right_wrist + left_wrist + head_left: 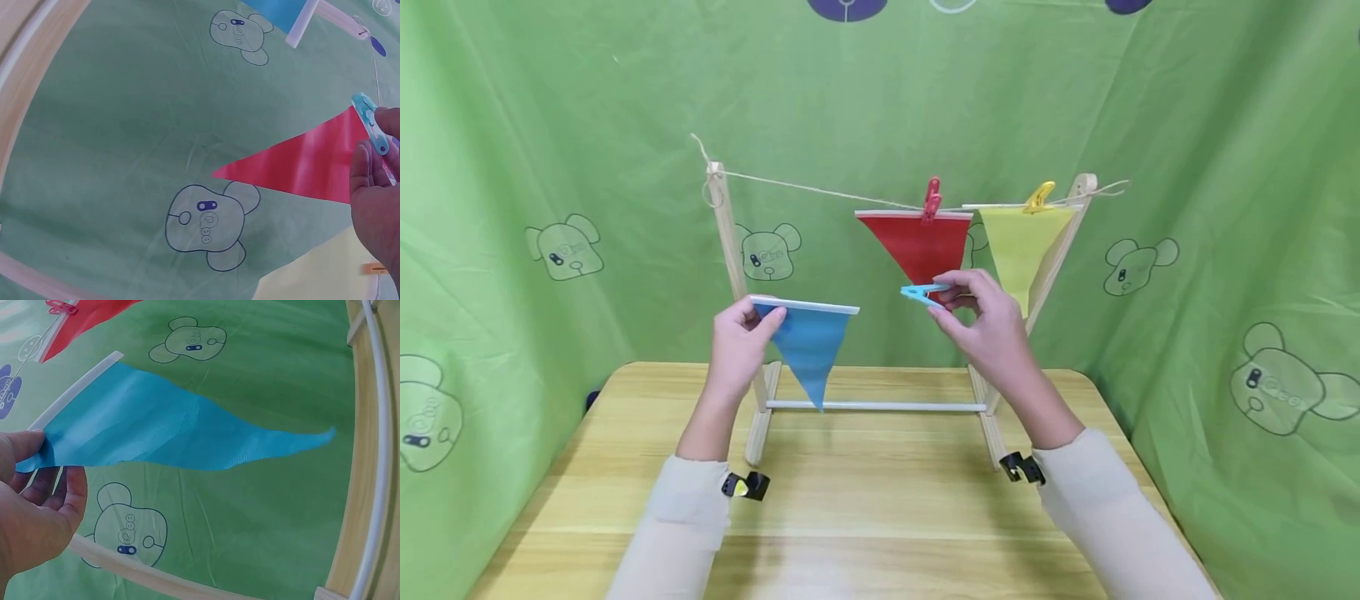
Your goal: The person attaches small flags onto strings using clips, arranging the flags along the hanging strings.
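My left hand [741,342] pinches a blue triangular pennant [811,337] by the left end of its white top strip; the tip hangs down. Between the thumb and fingers of my right hand [988,321] is a light blue clothespin [917,293], its far end pointing left. Behind that hand a red pennant [925,237] hangs from the string [820,190] under a red clothespin [932,200]. To its right a yellow pennant [1022,242] hangs under a yellow clothespin [1040,197]. In the left wrist view the thumb lies over the blue pennant's [156,425] corner.
Two wooden posts, left [728,225] and right [1060,250], carry the string. A white rod [880,406] joins their feet low above the wooden table [880,500]. Green curtain [865,100] with bear prints surrounds the table at the back and sides.
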A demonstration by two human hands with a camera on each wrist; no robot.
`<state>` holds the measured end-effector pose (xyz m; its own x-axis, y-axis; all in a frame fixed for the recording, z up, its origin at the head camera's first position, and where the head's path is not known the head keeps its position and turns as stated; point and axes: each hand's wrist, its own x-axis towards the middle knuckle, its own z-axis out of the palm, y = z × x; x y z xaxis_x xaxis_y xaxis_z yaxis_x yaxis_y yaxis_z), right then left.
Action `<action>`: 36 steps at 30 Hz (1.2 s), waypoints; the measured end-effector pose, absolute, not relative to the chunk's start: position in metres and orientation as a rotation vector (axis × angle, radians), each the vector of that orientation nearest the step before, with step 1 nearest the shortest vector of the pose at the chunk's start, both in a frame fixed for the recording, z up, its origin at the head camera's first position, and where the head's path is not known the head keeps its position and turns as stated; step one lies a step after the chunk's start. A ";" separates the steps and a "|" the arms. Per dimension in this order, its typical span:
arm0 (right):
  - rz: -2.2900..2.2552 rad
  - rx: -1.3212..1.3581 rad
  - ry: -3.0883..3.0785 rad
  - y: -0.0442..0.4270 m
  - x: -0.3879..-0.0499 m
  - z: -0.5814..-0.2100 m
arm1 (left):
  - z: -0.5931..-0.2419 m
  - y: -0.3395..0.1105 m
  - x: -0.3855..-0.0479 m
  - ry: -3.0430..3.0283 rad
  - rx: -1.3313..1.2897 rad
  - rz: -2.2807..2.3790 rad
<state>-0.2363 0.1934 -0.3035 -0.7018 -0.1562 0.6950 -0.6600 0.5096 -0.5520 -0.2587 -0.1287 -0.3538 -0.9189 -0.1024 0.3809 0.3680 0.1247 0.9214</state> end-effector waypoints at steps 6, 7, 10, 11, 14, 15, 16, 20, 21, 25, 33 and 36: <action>1.132 0.672 -2.161 0.189 -0.237 -0.294 | -0.346 -0.128 -0.260 -2.007 -0.261 -1.861; 1.133 0.672 -2.163 0.188 -0.237 -0.293 | -0.344 -0.128 -0.261 -1.998 -0.263 -1.865; 1.133 0.668 -2.164 0.186 -0.237 -0.289 | -0.339 -0.127 -0.262 -1.984 -0.260 -1.873; 1.133 0.665 -2.162 0.185 -0.238 -0.287 | -0.337 -0.127 -0.262 -1.981 -0.258 -1.875; 1.142 0.659 -2.149 0.183 -0.239 -0.282 | -0.332 -0.127 -0.262 -1.964 -0.256 -1.880; 1.144 0.658 -2.142 0.183 -0.240 -0.281 | -0.330 -0.127 -0.262 -1.962 -0.255 -1.882; 1.149 0.657 -2.135 0.182 -0.240 -0.279 | -0.329 -0.128 -0.263 -1.955 -0.256 -1.888; 1.145 0.671 -2.106 0.180 -0.241 -0.270 | -0.323 -0.127 -0.265 -1.942 -0.262 -1.895; 1.141 0.676 -2.101 0.179 -0.241 -0.268 | -0.321 -0.127 -0.266 -1.944 -0.263 -1.893; 1.122 0.705 -2.092 0.176 -0.242 -0.262 | -0.316 -0.127 -0.268 -1.950 -0.260 -1.879; 1.121 0.738 -2.091 0.167 -0.244 -0.246 | -0.302 -0.123 -0.273 -1.909 -0.246 -1.929; 1.120 0.730 -2.099 0.163 -0.244 -0.238 | -0.297 -0.121 -0.275 -1.891 -0.246 -1.964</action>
<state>-0.2439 0.1635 -0.2380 -0.6394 -0.1705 0.7497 -0.7177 0.4822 -0.5024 -0.2749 -0.1210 -0.2972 -0.9039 -0.1627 0.3956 0.4015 -0.0038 0.9159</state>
